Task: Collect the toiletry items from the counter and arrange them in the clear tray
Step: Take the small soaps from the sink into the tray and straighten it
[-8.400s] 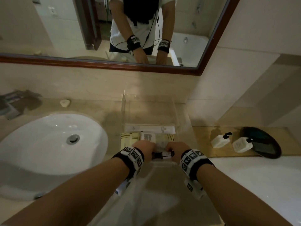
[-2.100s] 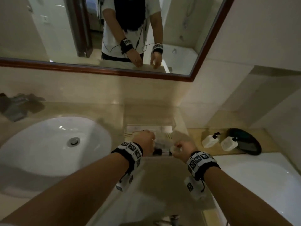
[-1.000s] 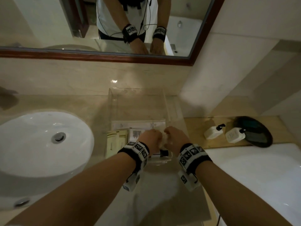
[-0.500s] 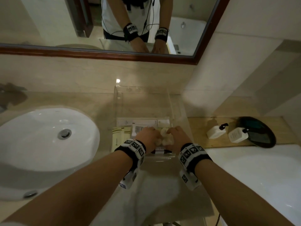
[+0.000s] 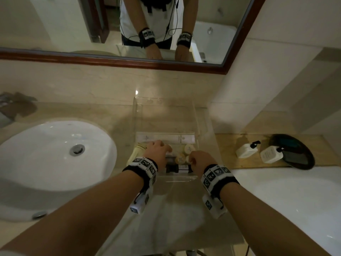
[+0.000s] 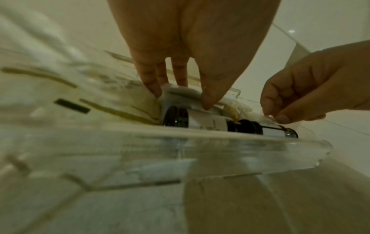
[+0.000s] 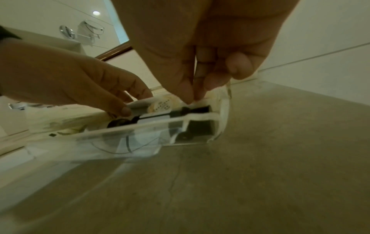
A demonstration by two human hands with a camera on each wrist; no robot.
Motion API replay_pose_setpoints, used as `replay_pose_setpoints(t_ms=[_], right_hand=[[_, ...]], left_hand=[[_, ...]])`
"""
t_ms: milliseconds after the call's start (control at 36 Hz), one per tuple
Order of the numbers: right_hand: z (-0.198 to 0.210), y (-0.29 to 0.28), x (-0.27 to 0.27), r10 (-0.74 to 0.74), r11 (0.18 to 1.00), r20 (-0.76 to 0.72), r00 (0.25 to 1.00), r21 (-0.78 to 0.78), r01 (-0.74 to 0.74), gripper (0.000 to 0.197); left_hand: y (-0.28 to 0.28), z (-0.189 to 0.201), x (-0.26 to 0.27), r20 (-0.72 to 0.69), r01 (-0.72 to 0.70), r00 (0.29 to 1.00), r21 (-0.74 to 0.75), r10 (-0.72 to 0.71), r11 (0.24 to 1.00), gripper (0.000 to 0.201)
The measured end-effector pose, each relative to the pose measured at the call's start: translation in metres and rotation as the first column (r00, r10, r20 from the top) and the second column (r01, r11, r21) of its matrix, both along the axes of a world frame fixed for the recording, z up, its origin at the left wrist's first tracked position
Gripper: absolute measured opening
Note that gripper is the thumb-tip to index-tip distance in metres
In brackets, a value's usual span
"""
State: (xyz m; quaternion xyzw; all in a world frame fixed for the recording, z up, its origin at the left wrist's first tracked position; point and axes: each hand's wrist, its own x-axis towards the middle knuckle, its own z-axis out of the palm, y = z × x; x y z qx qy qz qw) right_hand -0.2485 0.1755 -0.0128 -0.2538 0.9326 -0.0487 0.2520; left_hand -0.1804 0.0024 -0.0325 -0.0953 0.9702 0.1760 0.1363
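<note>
Both hands are down inside the clear tray (image 5: 196, 115) on the worktop (image 5: 114, 117), right of the sink (image 5: 46, 154). The left hand (image 5: 158, 151) rests curled fingertips (image 6: 206, 101) on a white packet (image 6: 186, 91); the right hand (image 5: 200, 161) pinches the edge of a small white wrapper (image 7: 197, 102). Two dark bottles (image 6: 200, 121) lie end to end along the tray's near wall, round soaps (image 5: 189, 149) and a long white box (image 5: 166, 138) behind them.
</note>
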Motion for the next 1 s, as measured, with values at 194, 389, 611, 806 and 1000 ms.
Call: replay_pose_setpoints(t_ms=[194,389,611,806,1000], right_hand=[[0.001,-0.006,0.003,-0.020,1.000,-0.011,1.000,-0.020,0.020,0.017],[0.000,-0.017,0.008,0.063,0.990,0.047,0.997,-0.130,-0.056,0.013],[-0.005,-0.033,0.010,0.103,0.991,0.083,0.991,-0.096,-0.095,0.016],[-0.007,-0.039,0.009,0.106,0.982,-0.001,0.994,-0.155,-0.104,0.010],[-0.011,-0.051,0.017,0.188,0.942,-0.134,0.973,-0.255,-0.217,0.035]], left_hand=[[-0.003,0.002,0.004,-0.058,-0.004,0.998,-0.031,0.002,1.000,0.045],[-0.019,0.012,0.020,-0.133,-0.172,0.978,-0.069,0.162,0.983,0.039],[-0.042,0.017,0.037,0.036,-0.268,0.963,0.025,0.267,0.963,0.041],[-0.044,0.006,0.040,0.006,-0.356,0.933,0.150,0.359,0.922,0.035],[-0.046,0.003,0.042,-0.069,-0.355,0.924,0.212,0.376,0.910,0.034]])
